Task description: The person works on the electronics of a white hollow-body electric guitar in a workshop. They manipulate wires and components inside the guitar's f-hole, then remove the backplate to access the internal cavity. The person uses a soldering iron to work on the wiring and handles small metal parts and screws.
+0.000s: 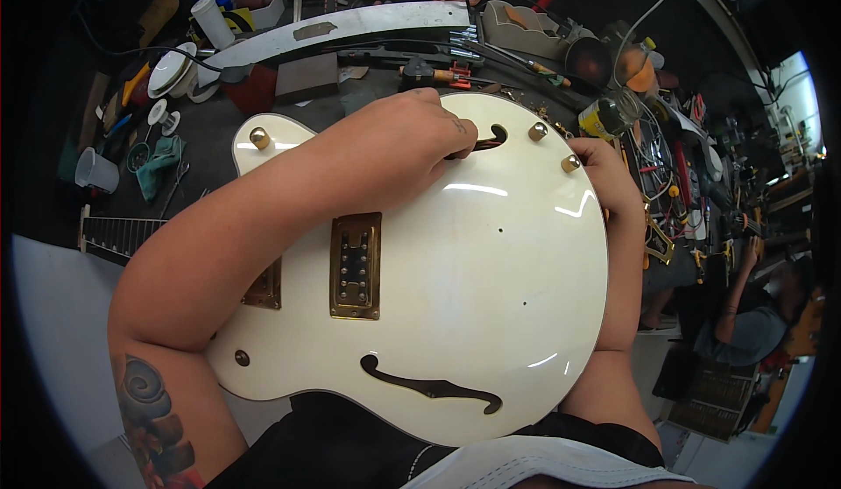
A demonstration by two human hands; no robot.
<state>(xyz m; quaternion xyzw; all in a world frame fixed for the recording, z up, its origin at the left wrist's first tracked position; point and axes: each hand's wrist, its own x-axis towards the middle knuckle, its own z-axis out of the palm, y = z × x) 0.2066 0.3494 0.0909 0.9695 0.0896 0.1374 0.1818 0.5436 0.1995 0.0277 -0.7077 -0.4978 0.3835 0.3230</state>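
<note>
A cream hollow-body electric guitar point(464, 253) lies face up across my lap, its fretted neck point(123, 233) pointing left. My left hand point(412, 143) reaches over the top, fingers curled closed at the far f-hole point(493, 137); whatever they grip is hidden. Around the right rim, my right hand point(606, 178) is bent with curled fingers, their tips hidden beside the body. Close to it stand two gold knobs point(571, 164). The near f-hole point(429, 388) is uncovered. A gold-framed pickup point(355, 266) sits mid-body; my left forearm partly covers another pickup point(265, 288).
A dark bench behind the guitar carries a curved pale metal bar point(342, 32), a brown block point(307, 76), a clear cup point(96, 169) and a glass jar point(613, 114). Tools and cables crowd the right side. Another person point(745, 318) is at far right.
</note>
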